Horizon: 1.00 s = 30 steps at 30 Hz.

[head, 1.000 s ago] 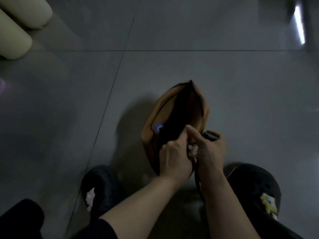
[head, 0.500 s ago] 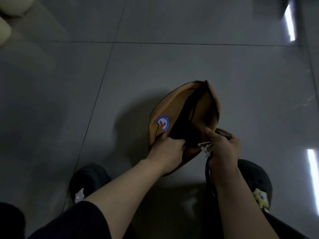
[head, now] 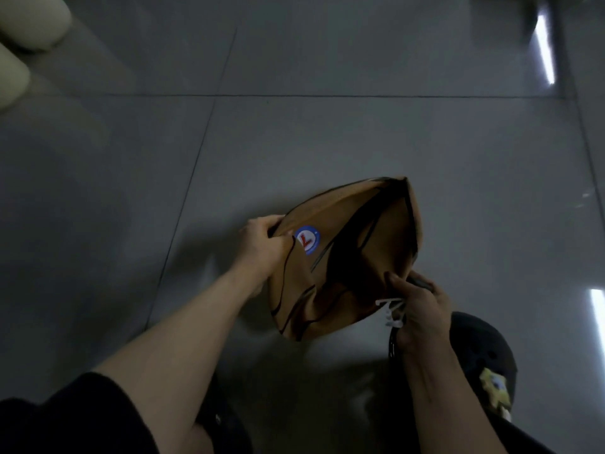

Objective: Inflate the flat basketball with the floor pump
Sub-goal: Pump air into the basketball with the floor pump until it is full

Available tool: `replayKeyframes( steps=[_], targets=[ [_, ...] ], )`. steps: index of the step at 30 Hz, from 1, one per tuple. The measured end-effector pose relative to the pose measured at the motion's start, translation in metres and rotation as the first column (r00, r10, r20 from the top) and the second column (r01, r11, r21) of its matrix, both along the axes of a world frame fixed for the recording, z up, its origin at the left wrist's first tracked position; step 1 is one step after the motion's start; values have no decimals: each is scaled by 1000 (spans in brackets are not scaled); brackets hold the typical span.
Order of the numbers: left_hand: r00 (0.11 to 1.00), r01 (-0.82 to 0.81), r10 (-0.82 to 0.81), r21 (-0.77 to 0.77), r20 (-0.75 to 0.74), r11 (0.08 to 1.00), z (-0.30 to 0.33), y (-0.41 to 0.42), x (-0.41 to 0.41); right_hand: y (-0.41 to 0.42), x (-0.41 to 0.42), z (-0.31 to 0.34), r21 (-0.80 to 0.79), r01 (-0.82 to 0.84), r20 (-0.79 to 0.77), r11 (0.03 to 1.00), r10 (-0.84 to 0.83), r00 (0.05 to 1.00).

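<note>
The flat basketball (head: 343, 257) hangs folded between both hands. The left hand (head: 260, 245) grips its left edge; the right hand (head: 414, 309) pinches the pump hose (head: 392, 345) beside its lower right edge.

grey tiled floor (head: 360, 142) under black shoes (head: 481, 348)

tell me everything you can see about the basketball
The basketball is flat and collapsed, folded into a deep crease that runs dark down its middle. Its skin looks tan-orange and rubbery with thin black seam lines, and a round blue-and-white sticker sits near its left edge. It lies low over the grey floor. The left hand grips its left edge; the right hand touches its lower right.
</note>
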<state>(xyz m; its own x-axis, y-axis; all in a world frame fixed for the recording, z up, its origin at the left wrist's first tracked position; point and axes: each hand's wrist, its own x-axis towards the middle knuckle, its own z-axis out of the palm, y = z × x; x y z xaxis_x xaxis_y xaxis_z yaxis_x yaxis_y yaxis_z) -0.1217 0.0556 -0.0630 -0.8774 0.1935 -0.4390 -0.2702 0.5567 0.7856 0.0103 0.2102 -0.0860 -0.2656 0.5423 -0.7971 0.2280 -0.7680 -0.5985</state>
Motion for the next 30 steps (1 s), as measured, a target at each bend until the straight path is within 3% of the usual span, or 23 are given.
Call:
replayKeyframes(
  steps=[2,4,6,7,9,11,13,17,21,24,27,30],
  targets=[
    [986,5,-22,-105,-167,994,4,6,1,-6,0,1,150,-81,120,985,63,991],
    [925,-52,-63,-289,-374,956,14,15,9,-11,-6,13,442,-189,326,877,39,944],
    [855,-107,-82,-330,-511,938,24,23,27,-17,-19,34,581,-125,204,804,5,979],
    [819,-83,-109,-304,-563,949,27,28,39,-20,-26,38,506,-50,79,861,11,997],
    [771,34,-205,-282,-603,959,25,31,67,-26,-36,43,152,55,-124,987,-37,992],
    [785,72,-227,-278,-577,958,16,23,88,-27,-30,34,-148,72,-307,986,-116,945],
    [774,104,-281,-323,-567,941,9,8,100,-22,-20,26,-260,69,-329,963,-156,931],
    [686,235,-451,-412,-571,880,5,-18,104,-21,2,12,-320,26,-419,947,-167,893],
    [852,57,-207,-309,-480,949,3,-4,77,-26,3,12,-340,32,-397,940,-175,901],
    [891,139,-208,-195,-402,971,-1,-2,68,-21,1,11,-332,7,-411,943,-151,899],
    [905,143,-198,-170,-377,975,-5,-6,64,-20,1,11,-344,-16,-424,939,-141,895],
    [944,190,-219,-135,-246,972,-4,-4,55,-19,-3,14,-339,-5,-424,941,-148,893]
  ],
)
